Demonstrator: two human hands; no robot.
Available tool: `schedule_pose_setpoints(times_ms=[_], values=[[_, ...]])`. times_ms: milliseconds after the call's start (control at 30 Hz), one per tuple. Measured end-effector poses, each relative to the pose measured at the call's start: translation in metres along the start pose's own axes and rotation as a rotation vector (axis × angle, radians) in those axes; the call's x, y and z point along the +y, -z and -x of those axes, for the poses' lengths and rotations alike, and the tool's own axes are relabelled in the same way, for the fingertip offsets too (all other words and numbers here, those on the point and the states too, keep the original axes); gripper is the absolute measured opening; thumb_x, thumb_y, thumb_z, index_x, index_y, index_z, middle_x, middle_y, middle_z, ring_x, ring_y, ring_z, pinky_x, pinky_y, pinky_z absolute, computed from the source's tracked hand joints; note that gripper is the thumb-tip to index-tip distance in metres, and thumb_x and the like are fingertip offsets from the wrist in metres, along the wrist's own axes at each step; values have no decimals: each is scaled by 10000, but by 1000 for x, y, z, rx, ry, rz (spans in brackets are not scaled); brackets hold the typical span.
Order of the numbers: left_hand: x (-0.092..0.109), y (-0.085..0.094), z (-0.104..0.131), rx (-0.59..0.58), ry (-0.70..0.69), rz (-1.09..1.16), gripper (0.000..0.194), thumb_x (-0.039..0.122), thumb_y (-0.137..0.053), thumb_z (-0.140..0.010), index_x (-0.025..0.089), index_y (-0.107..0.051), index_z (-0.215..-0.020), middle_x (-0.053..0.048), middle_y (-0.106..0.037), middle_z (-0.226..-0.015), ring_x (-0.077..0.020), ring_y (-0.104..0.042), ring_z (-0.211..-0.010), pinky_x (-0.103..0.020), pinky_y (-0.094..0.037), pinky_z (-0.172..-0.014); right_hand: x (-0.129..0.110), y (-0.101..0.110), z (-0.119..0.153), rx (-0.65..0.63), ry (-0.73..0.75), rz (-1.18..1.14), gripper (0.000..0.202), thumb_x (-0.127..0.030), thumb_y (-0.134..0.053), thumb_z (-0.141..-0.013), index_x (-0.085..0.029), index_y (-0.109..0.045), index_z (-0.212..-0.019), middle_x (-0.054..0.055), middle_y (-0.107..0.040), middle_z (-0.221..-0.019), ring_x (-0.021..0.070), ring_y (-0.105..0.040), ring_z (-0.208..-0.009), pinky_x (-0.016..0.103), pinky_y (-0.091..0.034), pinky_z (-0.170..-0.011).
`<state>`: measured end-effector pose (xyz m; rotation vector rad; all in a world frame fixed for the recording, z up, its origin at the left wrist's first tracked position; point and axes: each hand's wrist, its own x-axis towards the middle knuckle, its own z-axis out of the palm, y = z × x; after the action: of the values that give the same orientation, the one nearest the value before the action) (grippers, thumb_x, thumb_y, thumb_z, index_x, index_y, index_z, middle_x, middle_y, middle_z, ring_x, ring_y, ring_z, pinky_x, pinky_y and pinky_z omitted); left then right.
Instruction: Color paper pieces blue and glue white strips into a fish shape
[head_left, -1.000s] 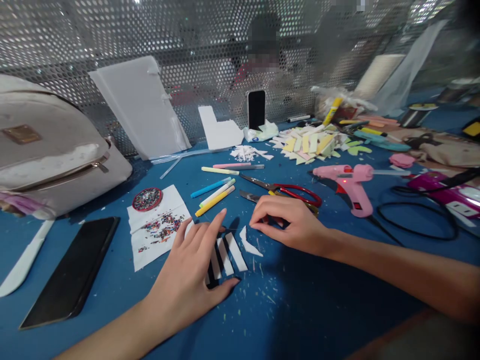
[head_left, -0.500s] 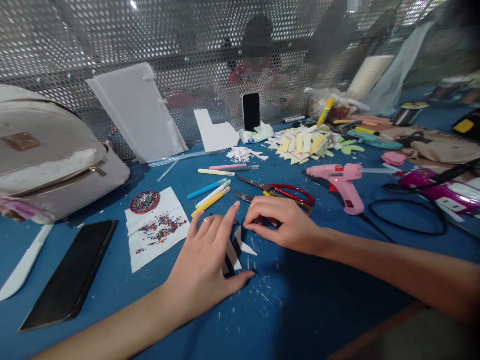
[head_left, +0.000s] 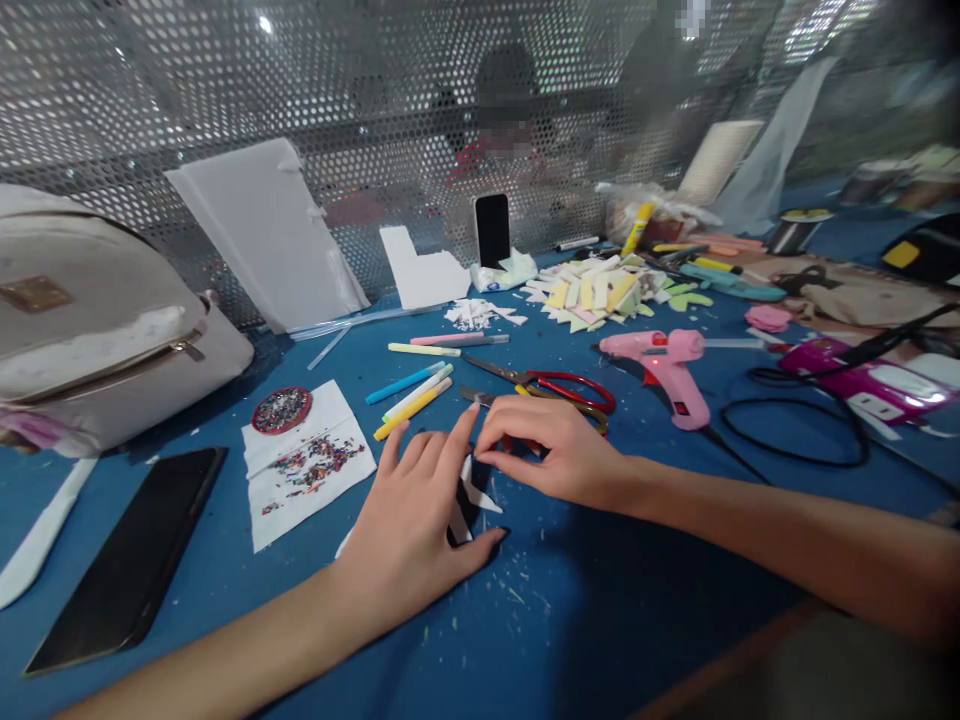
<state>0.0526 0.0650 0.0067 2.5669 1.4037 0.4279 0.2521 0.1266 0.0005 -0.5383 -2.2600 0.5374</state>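
My left hand (head_left: 412, 510) lies palm down on the blue table (head_left: 480, 650), fingers spread and thumb pointing right. Partly under it is a white strip (head_left: 460, 522) beside something dark. My right hand (head_left: 551, 445) is closer to the middle right, thumb and index finger pinched together; whatever is between the tips is too small to make out. A pointed white scrap (head_left: 481, 493) rests between the two hands. Just behind my right hand are red-handled scissors (head_left: 574, 388) and a second, partly hidden pair. Blue, white and yellow markers (head_left: 412, 408) lie beyond my left fingertips.
At left are a backpack (head_left: 112, 330), a black phone (head_left: 127, 560) and a paper (head_left: 307, 500) with colourful bits and a small round dish (head_left: 281, 410). A pink glue gun (head_left: 664, 365) with a cord stands right. Paper strips (head_left: 600, 290) are piled behind, near an upright phone (head_left: 493, 230).
The whole view has shifted slightly. My right hand has moved a little left, closer to my left fingertips. My left hand stays spread in about the same place.
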Motion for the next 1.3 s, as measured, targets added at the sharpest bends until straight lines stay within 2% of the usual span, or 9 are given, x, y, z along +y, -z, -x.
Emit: schedule_pose_setpoints(times_ms=[667,1033,1200,1300], values=[[2,1,-1,12,3,-56,950,405,-651,-832,230,-37,-1534,-91,-549,-1253,-294,-494,-1196,-551,-205,-1127,0,0,0,11,10,14,50,-181,-593,-920,-182,-618,-876,20,-628,-832,145,-570,-808,269,-450,-755],[6,2,-6,10,-17,-80,947,386,-633,-840,231,-6,-1532,-88,-559,-1216,-289,-513,-1156,-553,-233,-1108,-1,0,1,5,12,9,60,-192,-584,-925,-190,-614,-873,36,-656,-878,165,-597,-866,300,-473,-817],[6,0,-5,7,-17,-86,923,430,-613,-868,211,-15,-1536,-87,-562,-1187,-294,-521,-1137,-569,-235,-1105,-2,1,1,4,6,12,60,-194,-583,-925,-192,-613,-873,33,-649,-871,165,-599,-874,314,-470,-864],[5,1,-5,14,-21,-85,944,506,-620,-867,208,-27,-1539,-94,-564,-1198,-307,-517,-1147,-578,-226,-1103,-1,1,1,1,8,11,58,-190,-585,-925,-186,-613,-874,31,-645,-872,157,-594,-861,296,-467,-825]])
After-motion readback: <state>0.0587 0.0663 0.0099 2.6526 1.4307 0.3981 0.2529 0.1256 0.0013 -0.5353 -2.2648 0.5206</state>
